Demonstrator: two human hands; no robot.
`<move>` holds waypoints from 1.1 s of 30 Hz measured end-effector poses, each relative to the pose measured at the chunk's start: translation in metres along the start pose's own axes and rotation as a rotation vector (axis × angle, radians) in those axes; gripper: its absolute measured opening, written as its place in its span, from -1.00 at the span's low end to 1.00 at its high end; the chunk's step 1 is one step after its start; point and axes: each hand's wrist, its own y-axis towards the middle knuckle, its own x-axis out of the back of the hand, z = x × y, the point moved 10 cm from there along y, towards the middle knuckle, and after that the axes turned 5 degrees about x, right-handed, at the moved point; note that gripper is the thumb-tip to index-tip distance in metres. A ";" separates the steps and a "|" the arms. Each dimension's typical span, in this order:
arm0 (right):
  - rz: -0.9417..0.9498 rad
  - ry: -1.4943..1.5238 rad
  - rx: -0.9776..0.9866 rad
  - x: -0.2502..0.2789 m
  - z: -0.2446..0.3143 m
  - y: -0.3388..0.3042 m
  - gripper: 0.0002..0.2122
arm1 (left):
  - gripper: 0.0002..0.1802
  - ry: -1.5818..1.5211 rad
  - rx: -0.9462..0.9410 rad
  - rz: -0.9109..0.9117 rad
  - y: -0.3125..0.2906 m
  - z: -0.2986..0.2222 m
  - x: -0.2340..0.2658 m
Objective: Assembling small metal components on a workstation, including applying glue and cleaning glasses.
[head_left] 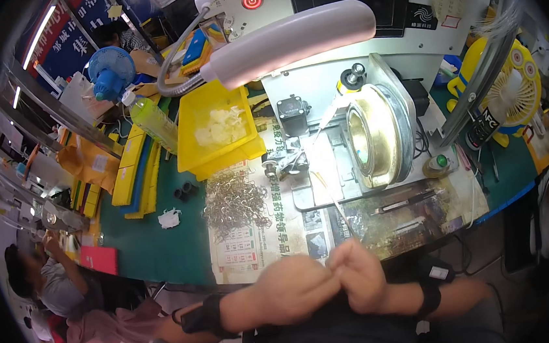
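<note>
My left hand (301, 288) and my right hand (360, 276) meet close to my body, just off the near edge of the bench. The fingers of both are curled and pinched together; whatever they hold is too small or hidden to make out. A thin pale strand (334, 199) slants from the bench machine down toward my right hand, and whether it reaches the fingers is unclear. A tangled pile of small metal wire pieces (237, 204) lies on newspaper (280, 236) to the left. Beyond my hands stands the machine with a round brass-coloured wheel (373, 138).
A pinkish lamp arm (295, 39) hangs over the machine. To the left are a yellow bin (221, 160) with whitish scraps, a bottle of green liquid (155, 124) and yellow foam blocks (131, 164). A small glass bottle (437, 166) and a yellow fan (508, 85) stand right.
</note>
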 end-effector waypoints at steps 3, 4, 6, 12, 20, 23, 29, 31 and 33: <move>0.051 0.131 -0.082 -0.011 0.004 -0.003 -0.88 | -0.63 0.019 -0.044 -0.055 0.001 -0.009 0.012; -0.046 0.240 -0.161 -0.012 0.003 0.021 -0.88 | -0.63 0.022 -0.035 -0.055 0.000 -0.014 0.012; -0.139 0.339 -0.233 -0.009 0.000 0.056 -0.87 | -0.68 0.024 -0.066 -0.013 0.001 -0.020 0.009; -0.303 0.523 -0.464 0.015 -0.059 0.098 -0.76 | -0.78 0.329 0.321 -0.408 0.034 0.069 0.101; -0.433 0.308 -0.404 0.009 -0.040 0.135 -0.88 | -0.77 -0.761 0.649 0.077 0.081 0.207 0.054; -0.481 0.255 -0.368 0.009 -0.037 0.136 -0.89 | -0.83 -0.887 0.693 0.165 0.076 0.207 0.042; -0.350 0.279 -0.389 0.027 -0.046 0.069 -0.86 | -0.88 0.505 0.092 -0.312 0.086 0.061 0.111; -0.152 0.184 -0.371 0.016 -0.026 0.049 -0.83 | -0.80 0.461 0.061 -0.305 0.057 0.032 0.078; -0.081 0.076 -0.362 0.019 -0.017 0.041 -0.85 | -0.71 0.483 0.078 -0.331 0.042 0.029 0.056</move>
